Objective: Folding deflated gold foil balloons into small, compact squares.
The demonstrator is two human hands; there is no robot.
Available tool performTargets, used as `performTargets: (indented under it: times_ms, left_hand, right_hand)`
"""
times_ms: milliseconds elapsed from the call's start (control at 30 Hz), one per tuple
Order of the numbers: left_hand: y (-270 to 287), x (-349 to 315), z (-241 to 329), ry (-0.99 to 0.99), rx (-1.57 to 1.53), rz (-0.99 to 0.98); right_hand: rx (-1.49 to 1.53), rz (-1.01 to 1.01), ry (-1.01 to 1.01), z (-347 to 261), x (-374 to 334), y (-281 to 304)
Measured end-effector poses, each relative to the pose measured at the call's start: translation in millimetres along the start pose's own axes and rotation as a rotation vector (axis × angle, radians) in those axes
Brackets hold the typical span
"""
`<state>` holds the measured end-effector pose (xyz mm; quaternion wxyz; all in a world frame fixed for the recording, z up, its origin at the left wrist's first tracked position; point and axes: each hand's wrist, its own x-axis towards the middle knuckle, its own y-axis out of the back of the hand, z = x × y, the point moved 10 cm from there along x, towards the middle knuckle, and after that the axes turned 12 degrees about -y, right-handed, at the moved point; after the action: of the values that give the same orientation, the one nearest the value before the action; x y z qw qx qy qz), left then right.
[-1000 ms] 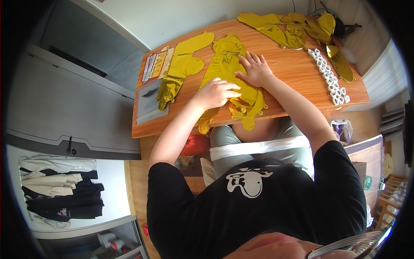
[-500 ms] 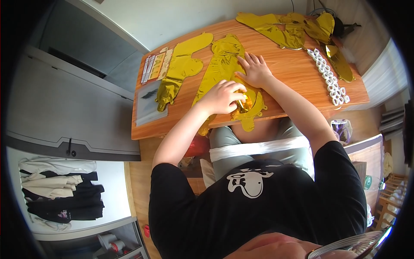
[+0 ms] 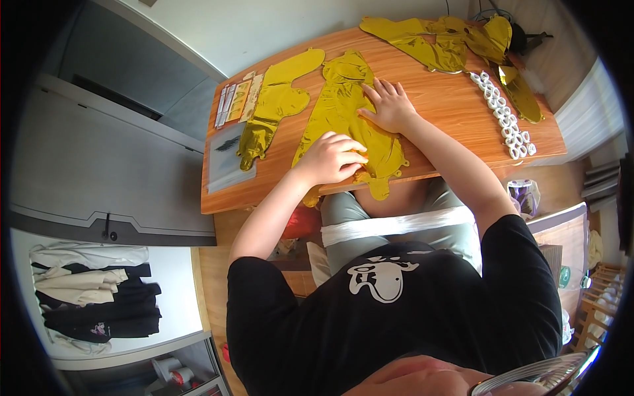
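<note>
A deflated gold foil balloon (image 3: 330,109) lies flat and creased on the wooden table (image 3: 297,66) in front of me, its lower end with small tabs over the near edge. My left hand (image 3: 329,158) is closed over its lower left part, fingers curled and pinching the foil; the fingertips partly hide what they grip. My right hand (image 3: 389,107) rests flat on its right edge, fingers spread, holding nothing. Left of it lies a second flat gold foil balloon (image 3: 281,99), its lower end crumpled.
More gold foil balloons (image 3: 436,46) lie at the far right. White tape-like rings (image 3: 505,122) stand in rows near the right edge. Flat printed packets (image 3: 234,99) and a clear plastic sheet (image 3: 228,158) sit at the left. A grey door (image 3: 112,158) stands beyond the left edge.
My left hand has shifted slightly left and down. The shiny fold of foil that stood up by its fingers now lies flat. My right hand has stayed in place.
</note>
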<state>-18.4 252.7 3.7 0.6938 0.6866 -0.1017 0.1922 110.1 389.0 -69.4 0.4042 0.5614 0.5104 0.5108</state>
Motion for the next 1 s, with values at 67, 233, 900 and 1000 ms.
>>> performTargets:
  times_ms: [67,233,900,1000]
  left_hand:
    - [2,5,3,-0.012,-0.015,0.004]
    - [-14,17,4,-0.028,-0.050,0.035]
    - [-29,-16,-63,0.405,-0.162,0.161]
    - [-40,-12,-66,0.348,-0.187,-0.003]
  right_hand:
    - [-0.002,0.006,0.005,0,0,0]
    - [0.008,0.012,0.000,1,1,-1]
    - [0.006,-0.036,-0.002,-1,0,1]
    - [0.007,-0.038,-0.004,-1,-1,2]
